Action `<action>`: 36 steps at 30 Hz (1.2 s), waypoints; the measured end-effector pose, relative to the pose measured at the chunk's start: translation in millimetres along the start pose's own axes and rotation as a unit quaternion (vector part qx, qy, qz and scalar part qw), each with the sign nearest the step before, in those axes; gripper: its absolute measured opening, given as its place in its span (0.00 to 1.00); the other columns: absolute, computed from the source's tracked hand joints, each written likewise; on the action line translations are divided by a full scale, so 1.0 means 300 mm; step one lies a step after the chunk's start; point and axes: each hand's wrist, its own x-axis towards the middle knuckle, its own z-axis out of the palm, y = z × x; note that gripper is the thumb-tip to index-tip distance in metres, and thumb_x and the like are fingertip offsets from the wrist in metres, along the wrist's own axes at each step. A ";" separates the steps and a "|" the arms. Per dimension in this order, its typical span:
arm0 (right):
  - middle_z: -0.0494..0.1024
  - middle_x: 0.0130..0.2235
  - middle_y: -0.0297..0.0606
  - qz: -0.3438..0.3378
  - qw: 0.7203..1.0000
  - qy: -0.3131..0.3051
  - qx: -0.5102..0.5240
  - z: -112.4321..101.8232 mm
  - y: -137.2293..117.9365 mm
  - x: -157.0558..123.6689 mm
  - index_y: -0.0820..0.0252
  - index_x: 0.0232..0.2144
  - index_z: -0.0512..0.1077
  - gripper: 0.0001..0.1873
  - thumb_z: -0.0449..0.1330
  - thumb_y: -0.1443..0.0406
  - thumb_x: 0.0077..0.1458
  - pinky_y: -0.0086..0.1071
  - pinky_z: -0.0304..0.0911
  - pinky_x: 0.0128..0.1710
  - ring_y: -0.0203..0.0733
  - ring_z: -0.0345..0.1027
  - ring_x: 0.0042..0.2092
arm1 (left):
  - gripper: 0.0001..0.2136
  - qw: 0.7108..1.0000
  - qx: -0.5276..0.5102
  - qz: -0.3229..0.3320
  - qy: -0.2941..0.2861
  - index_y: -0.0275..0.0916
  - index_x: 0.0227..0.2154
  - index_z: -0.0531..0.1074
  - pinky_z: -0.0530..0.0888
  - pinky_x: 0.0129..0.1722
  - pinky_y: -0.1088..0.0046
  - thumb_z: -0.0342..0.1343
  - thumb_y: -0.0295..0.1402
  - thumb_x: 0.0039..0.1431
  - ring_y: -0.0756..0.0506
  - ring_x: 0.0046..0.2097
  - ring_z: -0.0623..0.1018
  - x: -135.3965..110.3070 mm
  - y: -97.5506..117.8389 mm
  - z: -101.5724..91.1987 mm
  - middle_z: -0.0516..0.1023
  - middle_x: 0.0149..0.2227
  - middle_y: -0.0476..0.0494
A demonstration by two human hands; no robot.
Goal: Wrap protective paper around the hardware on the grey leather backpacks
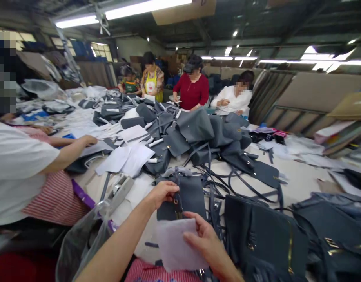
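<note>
A dark grey bag [193,194] lies on the table in front of me, its top handle wrapped in white material. My left hand [162,194] pinches a dark strap [177,197] with gold-coloured metal fittings over the middle of this bag. Between the thumb and fingers of my right hand [206,238] is a white sheet of thin paper [176,244]. The sheet hangs over the bag's lower part and hides it. Right of my hands lies another dark bag [265,231] with a gold-coloured zip.
A heap of dark bags [195,125] and loose white sheets [136,156] covers the table beyond. At left, a co-worker's arm [68,154] reaches over the table. A clear plastic bag [80,243] hangs near my left forearm. Several people stand across the table.
</note>
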 end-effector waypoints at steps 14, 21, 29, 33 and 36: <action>0.82 0.37 0.36 0.023 1.000 0.016 0.004 -0.015 -0.071 0.129 0.55 0.58 0.64 0.40 0.69 0.55 0.42 0.35 0.68 0.37 0.43 0.75 0.35 | 0.15 0.999 -0.028 -0.009 0.015 0.36 0.23 0.70 0.54 0.19 0.78 0.67 0.38 0.35 0.54 0.19 0.64 -0.106 0.058 -0.027 0.66 0.16 0.55; 0.74 0.56 0.39 -0.068 0.994 0.023 0.081 0.049 -0.083 0.136 0.46 0.67 0.44 0.56 0.71 0.62 0.42 0.39 0.70 0.45 0.48 0.74 0.48 | 0.14 0.997 0.019 0.063 0.038 0.36 0.23 0.69 0.55 0.18 0.78 0.65 0.39 0.38 0.55 0.18 0.62 -0.162 0.034 -0.007 0.66 0.17 0.56; 0.78 0.52 0.41 -0.044 0.995 0.009 0.087 0.048 -0.054 0.144 0.48 0.67 0.40 0.59 0.70 0.64 0.42 0.36 0.71 0.37 0.45 0.77 0.38 | 0.10 0.989 0.024 0.091 0.114 0.38 0.22 0.67 0.56 0.20 0.77 0.62 0.34 0.40 0.54 0.19 0.63 -0.149 -0.068 0.010 0.66 0.17 0.56; 0.78 0.51 0.41 -0.046 0.995 0.020 0.090 0.061 -0.046 0.134 0.49 0.67 0.41 0.58 0.70 0.62 0.42 0.40 0.70 0.44 0.48 0.76 0.45 | 0.07 0.981 0.039 0.106 0.157 0.39 0.21 0.66 0.58 0.22 0.77 0.60 0.30 0.42 0.53 0.19 0.63 -0.128 -0.119 0.019 0.66 0.16 0.56; 0.79 0.50 0.42 -0.053 0.996 0.036 0.068 0.073 -0.023 0.139 0.52 0.68 0.39 0.62 0.72 0.59 0.40 0.44 0.68 0.49 0.50 0.74 0.49 | 0.05 0.977 0.066 0.114 0.169 0.39 0.21 0.66 0.59 0.22 0.76 0.58 0.29 0.42 0.52 0.20 0.65 -0.120 -0.146 0.030 0.66 0.16 0.56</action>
